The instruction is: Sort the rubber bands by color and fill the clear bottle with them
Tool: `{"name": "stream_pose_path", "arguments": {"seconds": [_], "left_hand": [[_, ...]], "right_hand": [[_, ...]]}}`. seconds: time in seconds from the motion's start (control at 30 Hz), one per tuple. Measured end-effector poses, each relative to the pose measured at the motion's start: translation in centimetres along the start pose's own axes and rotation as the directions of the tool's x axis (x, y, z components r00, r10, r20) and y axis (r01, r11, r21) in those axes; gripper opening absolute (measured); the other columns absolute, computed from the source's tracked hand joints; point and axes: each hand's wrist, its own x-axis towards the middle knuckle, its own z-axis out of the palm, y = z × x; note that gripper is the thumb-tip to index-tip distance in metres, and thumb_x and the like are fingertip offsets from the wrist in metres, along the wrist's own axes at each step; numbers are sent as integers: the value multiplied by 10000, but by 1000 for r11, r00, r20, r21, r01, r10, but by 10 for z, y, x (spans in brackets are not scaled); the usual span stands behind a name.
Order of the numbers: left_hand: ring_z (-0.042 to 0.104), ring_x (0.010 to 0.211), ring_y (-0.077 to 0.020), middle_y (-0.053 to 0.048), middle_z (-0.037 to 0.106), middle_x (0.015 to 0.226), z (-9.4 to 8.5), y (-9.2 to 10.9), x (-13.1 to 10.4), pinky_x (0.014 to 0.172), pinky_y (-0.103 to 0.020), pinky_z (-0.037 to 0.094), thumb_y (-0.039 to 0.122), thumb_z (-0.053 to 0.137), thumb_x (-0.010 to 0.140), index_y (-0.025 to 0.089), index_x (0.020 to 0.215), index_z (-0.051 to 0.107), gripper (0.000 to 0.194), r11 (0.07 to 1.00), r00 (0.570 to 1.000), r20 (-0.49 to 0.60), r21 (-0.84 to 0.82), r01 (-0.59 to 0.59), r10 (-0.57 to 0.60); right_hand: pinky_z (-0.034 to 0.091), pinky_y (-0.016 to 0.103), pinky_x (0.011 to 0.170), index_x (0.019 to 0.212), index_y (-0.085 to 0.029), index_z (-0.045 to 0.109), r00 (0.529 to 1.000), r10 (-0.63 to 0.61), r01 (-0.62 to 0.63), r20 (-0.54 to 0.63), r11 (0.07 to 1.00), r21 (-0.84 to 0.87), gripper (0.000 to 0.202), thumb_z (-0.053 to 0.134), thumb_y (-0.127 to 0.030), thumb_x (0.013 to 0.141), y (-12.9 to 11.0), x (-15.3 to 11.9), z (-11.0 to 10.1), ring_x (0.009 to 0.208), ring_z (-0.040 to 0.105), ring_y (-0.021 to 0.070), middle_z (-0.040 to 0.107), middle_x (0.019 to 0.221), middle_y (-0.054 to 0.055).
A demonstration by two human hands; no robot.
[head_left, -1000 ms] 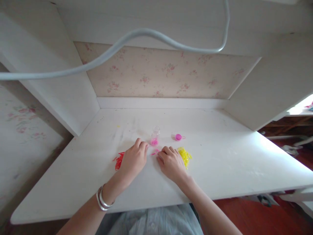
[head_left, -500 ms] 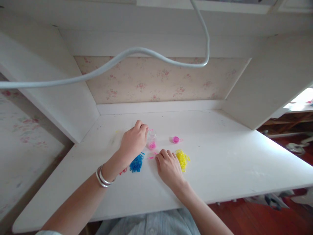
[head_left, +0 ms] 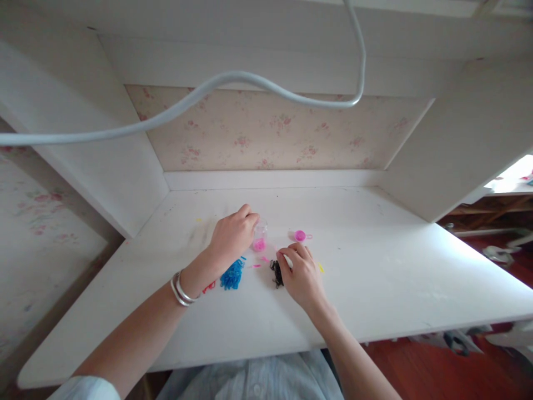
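Note:
A small clear jar (head_left: 261,229) with pink rubber bands (head_left: 259,245) at its bottom stands on the white table. My left hand (head_left: 235,233) is closed at the jar's left side, its fingertips against the rim. My right hand (head_left: 300,272) is pinched just right of the jar; whatever lies between its fingertips is too small to make out. Under it shows a pile of black rubber bands (head_left: 276,273), partly covered. Loose pink bands (head_left: 256,266) lie between the hands. Of the yellow bands (head_left: 321,268), only an edge shows behind my right hand.
Blue rubber bands (head_left: 232,274) are heaped below my left wrist, with red ones (head_left: 209,287) beside them. A round pink lid (head_left: 300,236) with a loop lies right of the jar. A white cable (head_left: 233,79) crosses the view above the table (head_left: 375,272).
My right hand has lifted and shifted up and right, uncovering black bands and hiding most of the yellow pile. My left hand has moved slightly right against the jar.

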Motion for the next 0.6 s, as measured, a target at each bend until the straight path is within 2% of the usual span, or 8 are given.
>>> {"name": "stream_pose_path", "arguments": {"seconds": [0.13,0.23,0.3,0.43,0.6], "left_hand": [[605,763,-131,-13,575,947,-1,-5,-12,622,-238,416,313,334,965,248,962,614,287,990,993,-87,-123,62,-73],[603,799,-123,-10,578,943,3,-8,-31,691,-230,427,316,336,967,238,962,610,285,969,991,-94,-236,69,-94],[603,806,-120,-6,575,930,9,-9,-45,707,-228,428,319,332,968,239,961,610,289,960,996,-44,-272,58,-73],[597,747,-120,-4,560,909,32,-6,-68,664,-241,428,307,339,961,243,923,621,292,968,991,134,-248,24,10],[589,766,-150,-35,546,935,60,-1,-80,662,-269,440,289,410,929,217,901,624,227,984,967,249,-179,0,45]], "right_hand": [[418,297,756,898,-229,659,999,16,-13,-40,997,70,249,423,-301,928,1,9,-3,843,539,177,583,891,52],[427,282,730,874,-228,656,999,31,-25,-41,993,119,251,430,-326,924,1,16,-4,827,547,165,581,883,42],[428,276,720,861,-225,657,999,35,-29,-40,990,140,253,438,-336,920,-1,21,-5,827,550,162,582,884,40],[421,266,726,856,-222,662,999,14,-7,-39,988,156,232,463,-328,911,-8,38,-11,825,561,152,590,897,33],[416,251,726,881,-226,676,997,-69,71,-16,989,132,208,485,-306,904,-20,66,-21,801,562,135,583,896,22]]}}
